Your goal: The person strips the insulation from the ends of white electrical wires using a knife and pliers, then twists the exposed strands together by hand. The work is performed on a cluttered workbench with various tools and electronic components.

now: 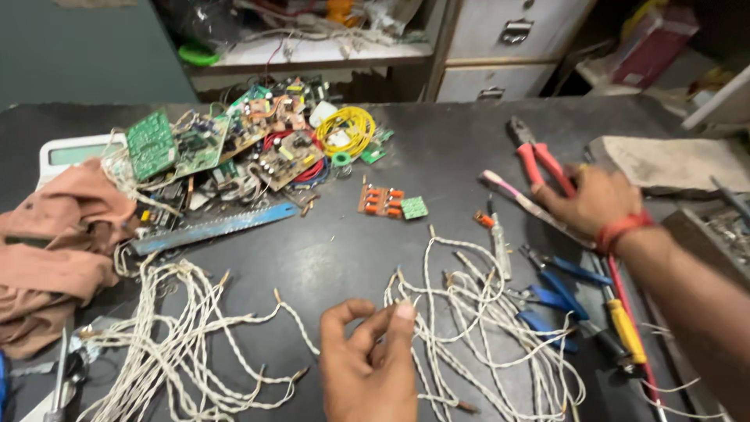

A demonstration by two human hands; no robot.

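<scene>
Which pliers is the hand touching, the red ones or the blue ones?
The red pliers. The right hand rests on their handles near the table's far side, while the blue pliers lie untouched, closer to the white wires.

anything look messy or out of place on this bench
Yes. Bare circuit boards lie heaped at odd angles over a blue saw blade, and a crumpled brown cloth partly covers a calculator. Twisted white wires sprawl in loose tangles by the left hand. The right hand rests on red-handled pliers.
</scene>
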